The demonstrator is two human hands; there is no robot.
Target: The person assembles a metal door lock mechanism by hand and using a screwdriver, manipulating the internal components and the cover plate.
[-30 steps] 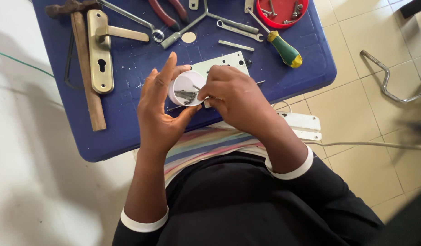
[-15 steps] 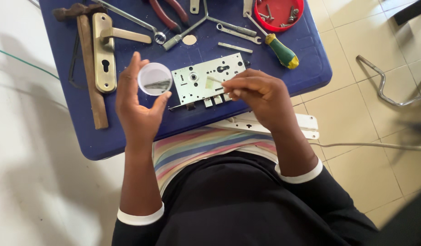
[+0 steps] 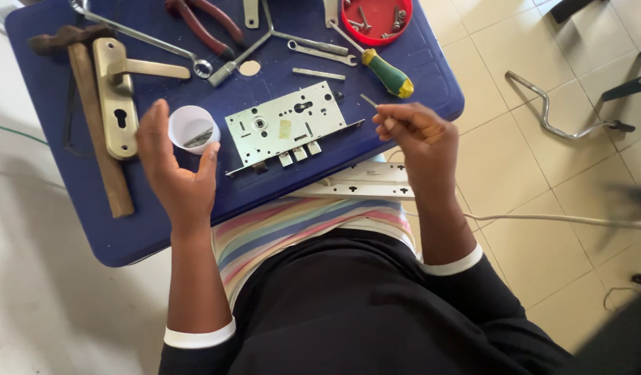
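My left hand holds a small white cup with a few metal bits inside, over the blue table top. My right hand pinches a thin metal pin between thumb and fingertips, just right of a silver mortise lock body that lies flat on the table. A white faceplate strip rests on my lap below the lock.
On the table lie a brass door handle plate, a hammer, red pliers, a wrench, a green-yellow screwdriver and a red dish of screws. A bent metal frame and a cable lie on the tiled floor.
My hands have moved apart. The left hand carried the white cup left and down, away from the lock; the right hand drew back to the right with the pin.
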